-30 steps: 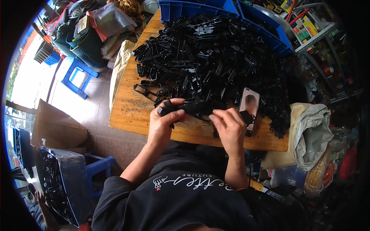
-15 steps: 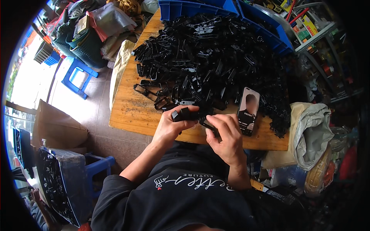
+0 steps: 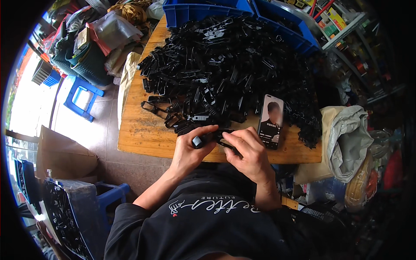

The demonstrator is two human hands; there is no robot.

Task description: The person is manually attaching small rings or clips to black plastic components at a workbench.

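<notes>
Head view: at the wooden table's (image 3: 134, 138) near edge, the left hand (image 3: 190, 151) clasps a black plastic part (image 3: 212, 138), and the right hand (image 3: 247, 151) pinches its other end, seemingly to fit pieces together. 1 phone (image 3: 271, 121) leans against the black parts pile (image 3: 229, 73). 2 blue bins (image 3: 190, 11) sit along the far edge.

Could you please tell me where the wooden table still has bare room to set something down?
The table's near-left corner is bare, between the pile of black parts and the left edge. A thin strip shows along the near edge, right of the phone. Elsewhere is crowded: parts cover the middle and far side, and the left hand and right hand hold a black part at the near edge.
</notes>
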